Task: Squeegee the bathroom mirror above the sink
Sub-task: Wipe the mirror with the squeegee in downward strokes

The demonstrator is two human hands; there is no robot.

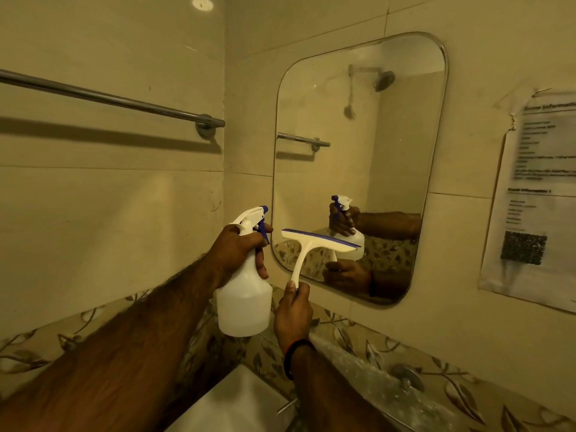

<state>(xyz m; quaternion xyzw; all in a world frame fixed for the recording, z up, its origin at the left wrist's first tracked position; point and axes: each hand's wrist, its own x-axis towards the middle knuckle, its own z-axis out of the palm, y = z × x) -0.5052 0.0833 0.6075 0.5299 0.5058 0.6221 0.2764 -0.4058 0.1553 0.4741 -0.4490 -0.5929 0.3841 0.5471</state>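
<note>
The left hand [241, 249] grips the spray bottle [244, 302] by its neck, nozzle aimed at the mirror [358, 135] on the wall, likely to wet the glass. The right hand [293, 311] grips the squeegee [314, 244] handle, its blade raised near the mirror's bottom corner, ready to wipe.

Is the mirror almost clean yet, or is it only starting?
Only starting, it seems. The left hand holds the spray bottle aimed toward the mirror, and the right hand holds the squeegee up near its lower edge. The glass shows no wet streaks or wiped strips I can make out, so spraying and wiping are likely still ahead.
</note>
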